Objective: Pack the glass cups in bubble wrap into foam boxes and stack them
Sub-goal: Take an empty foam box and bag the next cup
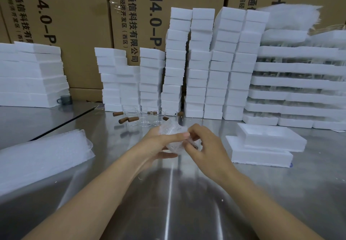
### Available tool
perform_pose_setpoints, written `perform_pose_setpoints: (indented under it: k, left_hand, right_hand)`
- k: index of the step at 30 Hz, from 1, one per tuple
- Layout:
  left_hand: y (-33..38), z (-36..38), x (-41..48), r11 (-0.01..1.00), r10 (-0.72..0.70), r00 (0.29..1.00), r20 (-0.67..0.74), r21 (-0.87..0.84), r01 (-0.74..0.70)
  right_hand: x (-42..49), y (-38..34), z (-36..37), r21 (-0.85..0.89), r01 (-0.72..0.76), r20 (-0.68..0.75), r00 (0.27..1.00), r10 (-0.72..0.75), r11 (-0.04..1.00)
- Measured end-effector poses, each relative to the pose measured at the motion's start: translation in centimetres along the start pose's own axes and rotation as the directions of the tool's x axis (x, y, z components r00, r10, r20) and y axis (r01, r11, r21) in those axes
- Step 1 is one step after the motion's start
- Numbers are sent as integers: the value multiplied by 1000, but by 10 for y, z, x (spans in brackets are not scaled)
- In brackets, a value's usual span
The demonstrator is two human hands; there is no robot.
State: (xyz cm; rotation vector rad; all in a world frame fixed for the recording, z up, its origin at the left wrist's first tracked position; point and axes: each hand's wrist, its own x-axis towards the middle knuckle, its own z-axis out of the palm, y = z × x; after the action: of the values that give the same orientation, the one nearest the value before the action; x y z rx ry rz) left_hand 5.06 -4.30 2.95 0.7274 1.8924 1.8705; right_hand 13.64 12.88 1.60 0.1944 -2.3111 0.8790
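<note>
Grip: left hand cradles bubble-wrapped cup above worktop; right hand pinches its wrap. Open foam box near right, apparently unfilled. Bare glass cups behind, unwrapped. Closed box stacks at back. Probably mid-task.

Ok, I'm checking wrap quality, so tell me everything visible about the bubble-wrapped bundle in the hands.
The bubble-wrapped bundle is a small, rounded lump of clear, crinkled bubble wrap, whitish where layers overlap; its contents cannot be made out. It is held above the steel table, not resting on it. The left hand grips it from the left, thumb across the front, and the right hand pinches the wrap at its right end.
</note>
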Motion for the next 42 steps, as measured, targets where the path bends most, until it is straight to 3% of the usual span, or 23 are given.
perform_pose_setpoints:
  k: [5, 12, 16, 19, 22, 25, 29, 31, 34, 36, 39, 42]
  left_hand:
    - [2, -3, 0, 995, -17, 999, -50, 96, 22]
    - [-5, 6, 4, 1000, -10, 996, -85, -26, 7]
    - [-8, 4, 11, 997, -26, 971, -239, -71, 9]
    - [-8, -5, 14, 991, -33, 944, -328, -133, -12]
    - [-5, -15, 15, 971, -77, 900, -428, -237, -30]
    - [-2, -24, 16, 928, -138, 887, -440, -371, -39]
    - [2, -37, 19, 811, -236, 880, -413, -582, -56]
    - [2, -43, 20, 765, -255, 884, -391, -641, -63]
    - [2, -49, 21, 751, -305, 871, -384, -659, -28]
    - [2, -51, 20, 734, -336, 862, -380, -679, -13]
    - [2, -52, 20, 694, -320, 872, -371, -718, -51]
    - [5, -54, 21, 714, -249, 883, -399, -692, -111]
  right_hand:
    - [-3, -3, 0, -60, 22, 8, 1000, -21, 998]
    - [-3, -5, 1, -7, 80, 12, 997, -80, 997]
    - [5, 9, -6, 21, -11, 50, 999, 10, 1000]
    - [12, 24, -23, -82, -112, -87, 991, 105, 990]
    - [15, 41, -45, -428, -244, -294, 948, 122, 870]
    - [14, 56, -60, -569, -390, -418, 895, 153, 724]
    - [10, 70, -68, -673, -538, -381, 841, 384, 507]
    - [9, 74, -67, -701, -543, -361, 829, 427, 462]
    - [13, 70, -65, -688, -495, -361, 868, 342, 531]
    - [18, 60, -64, -604, -394, -316, 916, 246, 693]
    - [21, 37, -51, -346, -130, -85, 991, 107, 929]
    - [14, 21, -32, -292, 76, 139, 990, -36, 953]
